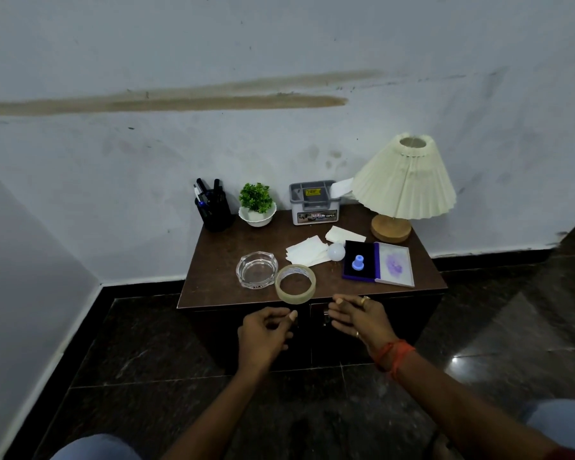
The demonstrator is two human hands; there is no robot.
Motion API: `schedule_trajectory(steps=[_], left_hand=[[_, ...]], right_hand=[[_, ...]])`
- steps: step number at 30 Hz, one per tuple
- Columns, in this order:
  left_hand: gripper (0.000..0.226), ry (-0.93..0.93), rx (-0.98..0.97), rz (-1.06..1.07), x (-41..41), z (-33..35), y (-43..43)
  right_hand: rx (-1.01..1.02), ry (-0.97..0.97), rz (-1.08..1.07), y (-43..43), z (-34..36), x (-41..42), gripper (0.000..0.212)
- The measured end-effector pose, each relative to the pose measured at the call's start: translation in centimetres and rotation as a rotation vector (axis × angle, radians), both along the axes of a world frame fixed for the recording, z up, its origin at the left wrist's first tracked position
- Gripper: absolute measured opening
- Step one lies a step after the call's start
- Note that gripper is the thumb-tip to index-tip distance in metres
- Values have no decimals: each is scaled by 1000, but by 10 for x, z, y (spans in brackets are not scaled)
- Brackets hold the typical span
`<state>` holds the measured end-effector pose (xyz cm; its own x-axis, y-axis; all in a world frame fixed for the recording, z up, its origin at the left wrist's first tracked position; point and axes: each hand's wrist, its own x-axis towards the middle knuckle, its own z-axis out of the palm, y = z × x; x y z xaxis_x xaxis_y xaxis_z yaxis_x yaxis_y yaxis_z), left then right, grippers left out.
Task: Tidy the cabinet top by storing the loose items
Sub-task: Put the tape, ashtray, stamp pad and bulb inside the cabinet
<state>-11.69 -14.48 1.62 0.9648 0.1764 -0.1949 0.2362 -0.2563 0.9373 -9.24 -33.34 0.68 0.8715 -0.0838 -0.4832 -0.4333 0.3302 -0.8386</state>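
A dark wooden cabinet (pixel 213 260) stands against the wall, both front doors closed. On its top lie a roll of clear tape (pixel 295 283) at the front edge, a glass ashtray (pixel 256 269), loose white papers (pixel 307 250), a small white ball (pixel 336 251) and an open ink pad (pixel 377 263) with a blue stamp (pixel 357 262) on it. My left hand (pixel 266 333) is at the left door's handle, fingers curled; the handle is hidden. My right hand (pixel 356 315) reaches the small metal handle (pixel 326 316) of the right door, fingers loosely around it.
At the back stand a black pen holder (pixel 214 209), a small potted plant (pixel 257 204), a grey organiser box (pixel 314 202) and a pleated table lamp (pixel 404 180). Dark polished floor surrounds the cabinet. My knees show at the bottom corners.
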Motion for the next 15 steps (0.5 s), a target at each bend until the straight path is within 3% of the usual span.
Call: schedule_trajectory(steps=[15], left_hand=[[26,195,-12,71,35,-62,-7]], right_hand=[[-11,206,-38,4,-55,19,26]])
